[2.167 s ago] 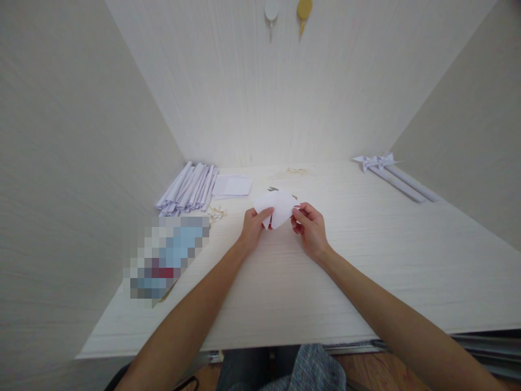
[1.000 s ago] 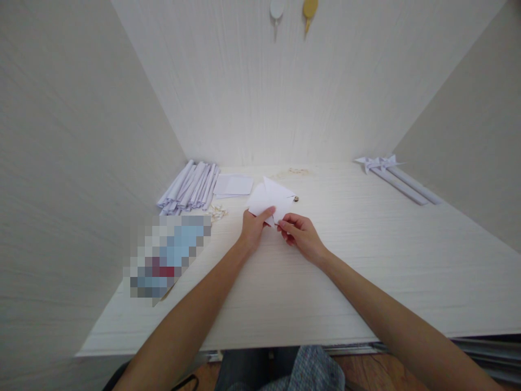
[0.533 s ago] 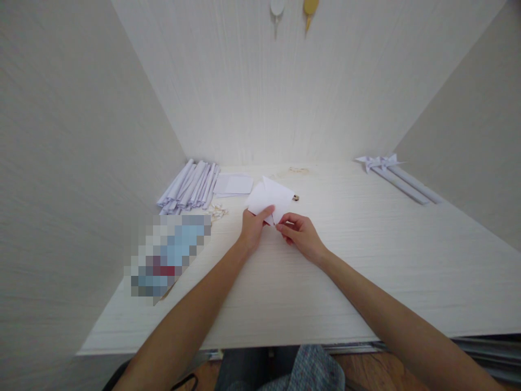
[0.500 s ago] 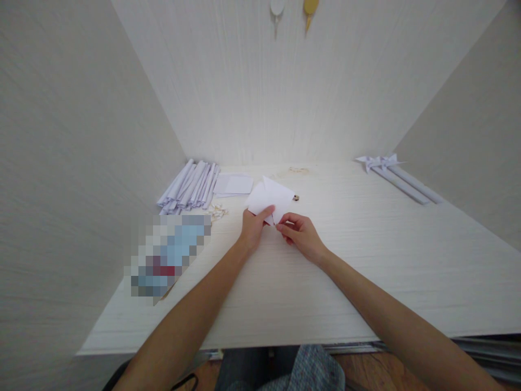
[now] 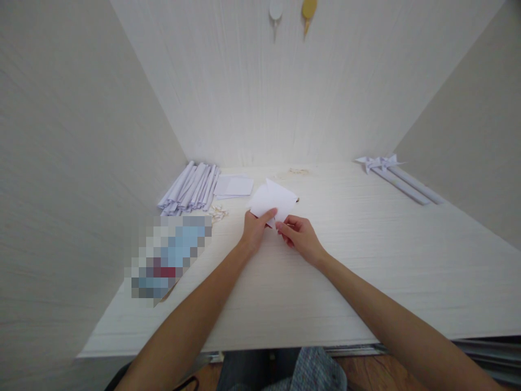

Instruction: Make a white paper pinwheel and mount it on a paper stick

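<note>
Pressing a piece of white paper between thumb and fingers, the left hand grips it over the middle of the desk, while the right hand has its fingertips pinched closed on the paper's near corner. Left of the paper lie loose white sheets, a bundle of rolled paper tubes and small pale pieces, and two paper pinwheels on sticks rest near the desk's far right corner.
</note>
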A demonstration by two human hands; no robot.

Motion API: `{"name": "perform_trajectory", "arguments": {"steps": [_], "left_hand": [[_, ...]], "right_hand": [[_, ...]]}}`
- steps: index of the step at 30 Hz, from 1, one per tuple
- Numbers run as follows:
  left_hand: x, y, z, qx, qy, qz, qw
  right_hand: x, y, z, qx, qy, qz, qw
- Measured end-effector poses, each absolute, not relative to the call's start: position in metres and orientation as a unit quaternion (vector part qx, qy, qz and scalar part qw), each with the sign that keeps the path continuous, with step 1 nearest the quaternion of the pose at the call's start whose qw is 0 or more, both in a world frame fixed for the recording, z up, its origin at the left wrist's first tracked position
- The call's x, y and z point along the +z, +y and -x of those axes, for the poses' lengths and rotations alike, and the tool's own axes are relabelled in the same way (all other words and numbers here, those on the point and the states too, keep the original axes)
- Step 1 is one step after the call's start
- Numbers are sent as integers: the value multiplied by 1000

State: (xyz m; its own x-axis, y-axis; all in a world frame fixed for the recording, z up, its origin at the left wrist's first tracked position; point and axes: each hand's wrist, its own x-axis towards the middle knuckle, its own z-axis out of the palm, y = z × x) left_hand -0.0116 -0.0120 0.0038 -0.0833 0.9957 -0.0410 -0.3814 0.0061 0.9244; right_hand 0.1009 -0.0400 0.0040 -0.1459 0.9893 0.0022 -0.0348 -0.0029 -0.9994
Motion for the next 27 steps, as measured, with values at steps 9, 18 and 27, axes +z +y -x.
{"name": "perform_trajectory", "arguments": {"steps": [9, 18, 27], "left_hand": [[0, -14, 11, 575, 430, -412, 561], [-2, -14, 11, 565, 424, -427, 565], [1, -15, 11, 575, 430, -409, 563]], "right_hand": [[2, -38, -99, 515, -550, 449, 480], [0, -39, -100, 501, -571, 440, 479], [2, -40, -99, 484, -589, 445, 470]]}}
